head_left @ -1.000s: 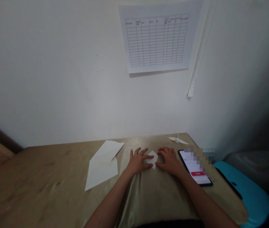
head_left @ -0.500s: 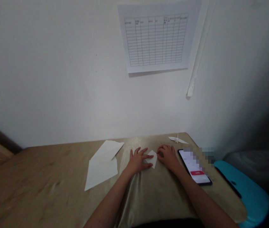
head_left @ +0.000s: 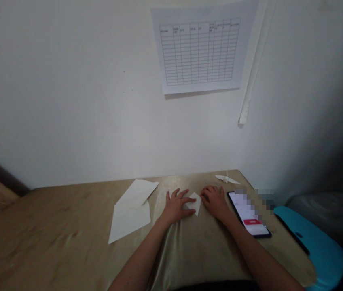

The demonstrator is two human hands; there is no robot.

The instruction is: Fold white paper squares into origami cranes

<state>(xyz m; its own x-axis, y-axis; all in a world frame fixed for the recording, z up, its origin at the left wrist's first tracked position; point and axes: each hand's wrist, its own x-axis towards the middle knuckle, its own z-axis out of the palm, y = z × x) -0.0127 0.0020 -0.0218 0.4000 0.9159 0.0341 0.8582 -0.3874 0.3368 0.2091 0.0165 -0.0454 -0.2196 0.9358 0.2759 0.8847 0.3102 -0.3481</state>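
Note:
A small white folded paper (head_left: 195, 202) lies on the table between my hands. My left hand (head_left: 176, 207) rests with its fingers spread, and its index finger and thumb lie flat on the paper's left part. From the other side, my right hand (head_left: 215, 200) has its fingers curled, with the fingertips pinched together at the paper's upper right edge. How much of that edge is between them is too small to make out.
Left of my hands lie several white paper sheets (head_left: 130, 224), one lined. A white folded paper piece (head_left: 227, 179) lies at the back right. Right of my right arm are a phone (head_left: 252, 216) and a turquoise object (head_left: 320, 242). A printed chart (head_left: 200, 54) hangs on the wall.
My right hand's curled fingers have closed in slightly at the paper's edge. My left hand and the paper keep their places; the whole view has shifted very slightly.

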